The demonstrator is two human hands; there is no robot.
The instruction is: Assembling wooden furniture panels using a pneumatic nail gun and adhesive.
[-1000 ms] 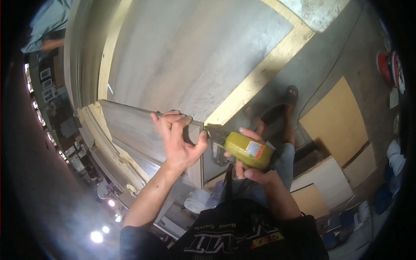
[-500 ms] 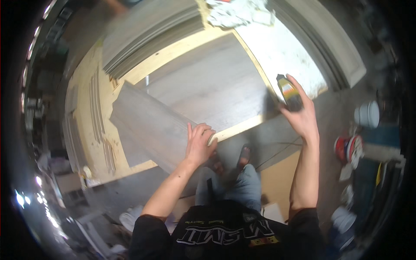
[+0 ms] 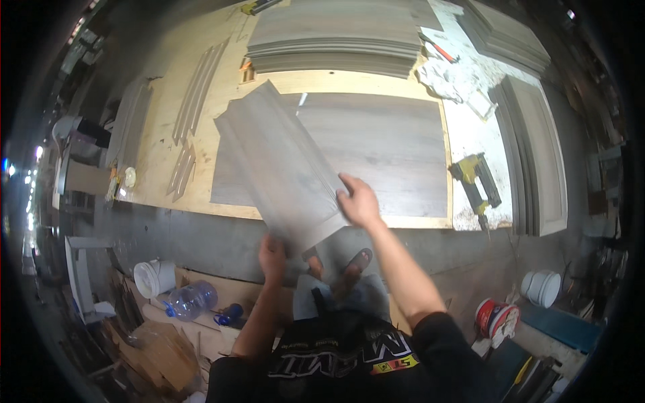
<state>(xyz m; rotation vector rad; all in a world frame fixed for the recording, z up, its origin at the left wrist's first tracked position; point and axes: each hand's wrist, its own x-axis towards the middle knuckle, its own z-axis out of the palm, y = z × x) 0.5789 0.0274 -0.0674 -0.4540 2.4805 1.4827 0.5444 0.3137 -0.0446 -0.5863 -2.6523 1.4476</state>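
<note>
A grey wood-grain panel [image 3: 275, 158] with a raised frame lies tilted across a larger flat grey board [image 3: 383, 151] on the workbench, its near end reaching over the bench edge. My right hand [image 3: 359, 201] is closed on its right edge near the close end, the thumb on top. My left hand [image 3: 272, 258] is closed at the panel's near left corner; its fingers are partly hidden and blurred. To the right, a yellow-and-black nail gun [image 3: 476, 188] rests on the white part of the bench.
Stacked grey panels [image 3: 332, 57] stand at the back, and more framed panels [image 3: 534, 158] at the right. Thin strips [image 3: 199, 94] lie at left. A white rag [image 3: 447, 79] and red-handled pliers [image 3: 440, 47] are at the back right. Buckets [image 3: 154, 279] and a plastic jug [image 3: 191, 300] sit below the bench.
The nail gun has gone from my right hand onto the bench. My right hand has moved left onto the panel, my left hand has shifted to its near corner, and the view has turned.
</note>
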